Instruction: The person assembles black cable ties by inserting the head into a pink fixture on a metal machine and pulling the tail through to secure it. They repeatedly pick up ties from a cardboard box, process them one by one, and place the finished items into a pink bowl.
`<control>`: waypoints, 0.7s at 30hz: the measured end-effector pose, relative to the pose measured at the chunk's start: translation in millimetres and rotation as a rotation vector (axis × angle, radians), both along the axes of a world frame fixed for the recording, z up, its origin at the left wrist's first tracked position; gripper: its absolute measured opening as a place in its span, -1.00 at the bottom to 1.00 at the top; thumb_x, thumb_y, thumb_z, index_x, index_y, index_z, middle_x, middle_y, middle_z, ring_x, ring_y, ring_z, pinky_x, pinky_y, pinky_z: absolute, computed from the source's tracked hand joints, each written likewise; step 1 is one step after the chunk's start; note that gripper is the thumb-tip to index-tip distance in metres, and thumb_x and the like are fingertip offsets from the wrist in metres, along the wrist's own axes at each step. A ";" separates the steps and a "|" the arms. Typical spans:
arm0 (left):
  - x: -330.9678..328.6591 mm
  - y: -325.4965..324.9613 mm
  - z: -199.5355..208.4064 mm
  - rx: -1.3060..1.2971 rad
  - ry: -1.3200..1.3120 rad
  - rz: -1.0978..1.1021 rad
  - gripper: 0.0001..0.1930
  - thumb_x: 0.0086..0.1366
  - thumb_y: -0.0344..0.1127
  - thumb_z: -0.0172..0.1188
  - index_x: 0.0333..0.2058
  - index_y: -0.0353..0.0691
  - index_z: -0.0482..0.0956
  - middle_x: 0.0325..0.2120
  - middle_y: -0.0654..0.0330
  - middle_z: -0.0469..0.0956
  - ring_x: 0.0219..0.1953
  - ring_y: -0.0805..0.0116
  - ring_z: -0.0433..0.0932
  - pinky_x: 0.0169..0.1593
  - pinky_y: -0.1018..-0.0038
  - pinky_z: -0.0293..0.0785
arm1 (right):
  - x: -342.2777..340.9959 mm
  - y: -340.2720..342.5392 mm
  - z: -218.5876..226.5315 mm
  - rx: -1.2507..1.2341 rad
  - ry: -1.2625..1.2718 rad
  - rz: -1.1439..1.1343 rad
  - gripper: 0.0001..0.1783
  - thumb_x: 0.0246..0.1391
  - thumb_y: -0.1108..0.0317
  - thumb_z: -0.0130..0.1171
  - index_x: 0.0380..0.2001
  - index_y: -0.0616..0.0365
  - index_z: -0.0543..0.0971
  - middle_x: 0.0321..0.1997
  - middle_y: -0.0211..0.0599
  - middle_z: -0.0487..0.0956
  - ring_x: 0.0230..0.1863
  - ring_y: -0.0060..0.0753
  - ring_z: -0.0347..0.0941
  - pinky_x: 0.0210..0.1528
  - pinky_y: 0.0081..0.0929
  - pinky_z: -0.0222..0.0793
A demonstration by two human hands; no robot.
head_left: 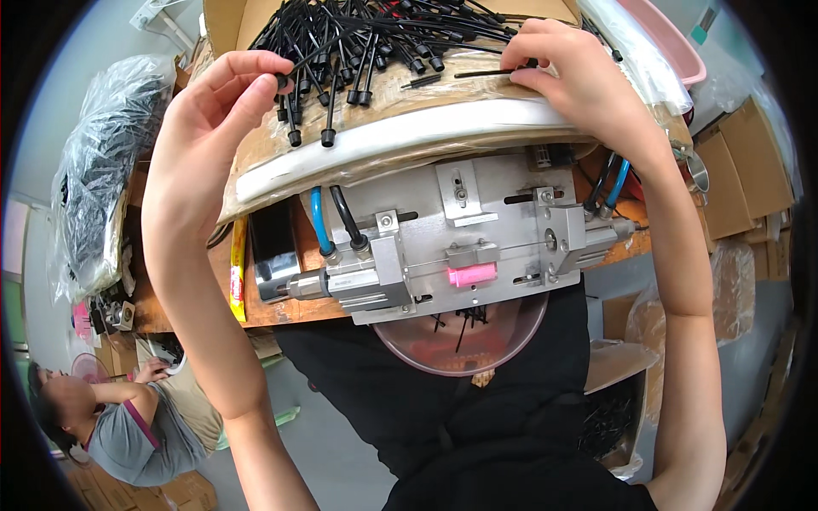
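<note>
My left hand (pixel 200 140) is closed in a pinch on the knob end of a black plastic rod (pixel 282 81), at the left side of the pile. My right hand (pixel 584 81) pinches another thin black rod (pixel 482 74), which points left from its fingertips. Between both hands lies a heap of black rods with knobbed ends (pixel 366 51) on a cardboard surface edged with a white padded strip (pixel 400 140). Nearer to me stands a metal fixture (pixel 503 192) with a cylinder at either side and a pink block (pixel 473 274) in its middle. Neither hand touches the fixture.
Below the fixture, a translucent pink bowl (pixel 511 341) holds several black pieces. Blue hoses (pixel 319 221) rise from the fixture. A yellow packet (pixel 239 272) and a dark flat device (pixel 274 247) lie left. Another person (pixel 141 426) sits at lower left. Cardboard boxes (pixel 741 170) stand right.
</note>
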State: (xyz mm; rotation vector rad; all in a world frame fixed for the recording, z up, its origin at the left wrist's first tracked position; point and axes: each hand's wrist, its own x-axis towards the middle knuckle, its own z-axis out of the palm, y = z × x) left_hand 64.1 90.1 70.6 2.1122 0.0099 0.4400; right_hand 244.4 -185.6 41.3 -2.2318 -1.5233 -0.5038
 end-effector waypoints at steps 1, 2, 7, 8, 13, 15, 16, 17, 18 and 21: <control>-6.9 -6.3 2.5 0.007 -0.022 0.010 -0.82 0.35 -0.34 0.14 -0.15 -0.30 0.55 -0.28 0.30 0.55 -0.16 0.59 0.47 0.01 0.63 0.31 | 1.0 2.0 -0.3 -0.013 -0.086 0.052 -0.86 -0.02 0.49 0.23 -0.34 0.27 0.55 -0.35 -0.25 0.51 -0.31 -0.22 0.45 -0.22 -0.39 0.36; -12.5 -10.5 3.4 0.014 -0.044 0.020 -0.82 0.35 -0.36 0.13 -0.15 -0.32 0.55 -0.28 0.29 0.55 -0.16 0.58 0.47 0.01 0.62 0.32 | -1.2 5.0 0.4 0.008 -0.093 0.062 -0.86 -0.02 0.48 0.23 -0.34 0.26 0.55 -0.35 -0.23 0.50 -0.30 -0.17 0.45 -0.21 -0.37 0.36; -25.0 -40.6 -10.3 0.045 -0.157 0.051 -0.78 0.28 -0.53 0.14 -0.10 -0.36 0.53 -0.27 0.28 0.50 -0.20 0.58 0.46 -0.04 0.64 0.37 | -31.4 60.2 6.4 0.068 -0.018 0.199 -0.93 0.00 0.45 0.09 -0.46 0.22 0.50 -0.40 -0.15 0.42 -0.23 -0.07 0.39 -0.18 -0.22 0.34; -22.4 -46.7 -16.9 0.038 -0.210 0.063 -0.68 0.23 -0.57 0.17 -0.02 -0.34 0.51 -0.31 0.31 0.45 -0.28 0.59 0.42 -0.11 0.65 0.37 | -30.5 73.4 1.9 0.112 -0.086 0.250 -0.92 -0.03 0.44 0.11 -0.48 0.23 0.49 -0.37 -0.14 0.45 -0.21 -0.07 0.41 -0.16 -0.24 0.36; -46.6 -68.7 -33.1 0.121 -0.175 0.111 -0.43 0.25 -0.47 0.22 0.24 -0.31 0.32 -0.29 0.33 0.36 -0.32 0.62 0.28 -0.19 0.72 0.23 | -25.5 119.8 3.3 -0.129 -0.168 0.328 -0.91 -0.06 0.44 0.10 -0.48 0.24 0.54 -0.42 -0.09 0.55 -0.26 -0.05 0.54 -0.21 -0.19 0.47; -63.7 -78.2 -42.4 0.173 -0.156 0.203 -0.39 0.23 -0.45 0.25 0.25 -0.31 0.30 -0.30 0.34 0.37 -0.33 0.62 0.27 -0.22 0.71 0.23 | -16.7 128.1 -1.3 -0.027 -0.218 0.353 -0.90 -0.05 0.47 0.10 -0.43 0.21 0.58 -0.44 -0.10 0.59 -0.33 -0.05 0.57 -0.30 -0.20 0.50; -67.6 -90.4 -46.0 0.160 -0.114 0.255 -0.35 0.16 -0.51 0.26 0.25 -0.33 0.29 -0.35 0.33 0.36 -0.36 0.59 0.28 -0.23 0.68 0.24 | -11.4 122.6 1.3 0.000 -0.183 0.317 -0.88 -0.03 0.48 0.10 -0.40 0.20 0.60 -0.42 -0.09 0.60 -0.34 -0.06 0.57 -0.32 -0.22 0.50; -71.7 -97.9 -53.8 0.303 -0.120 0.261 -0.30 0.10 -0.54 0.28 0.25 -0.33 0.29 -0.37 0.31 0.36 -0.37 0.53 0.29 -0.24 0.64 0.26 | -6.6 115.0 5.4 0.085 0.048 0.383 -0.82 0.01 0.50 0.10 -0.30 0.18 0.62 -0.39 -0.06 0.62 -0.39 -0.12 0.57 -0.31 -0.29 0.50; -79.6 -103.3 -62.5 0.454 -0.115 0.282 -0.25 0.03 -0.57 0.30 0.26 -0.33 0.29 -0.40 0.29 0.36 -0.38 0.48 0.30 -0.25 0.60 0.28 | -2.6 112.7 8.2 0.212 0.208 0.479 -0.79 0.07 0.51 0.10 -0.21 0.23 0.61 -0.40 -0.07 0.64 -0.44 -0.24 0.57 -0.33 -0.37 0.50; -95.1 -142.4 -78.3 0.549 -0.034 0.167 -0.18 -0.14 -0.56 0.36 0.21 -0.43 0.31 -0.30 0.13 0.42 -0.29 0.15 0.37 -0.10 0.32 0.35 | 13.2 71.9 45.1 0.492 0.805 0.407 -0.77 0.14 0.45 0.14 -0.17 0.37 0.56 -0.27 -0.04 0.63 -0.37 -0.32 0.57 -0.39 -0.56 0.52</control>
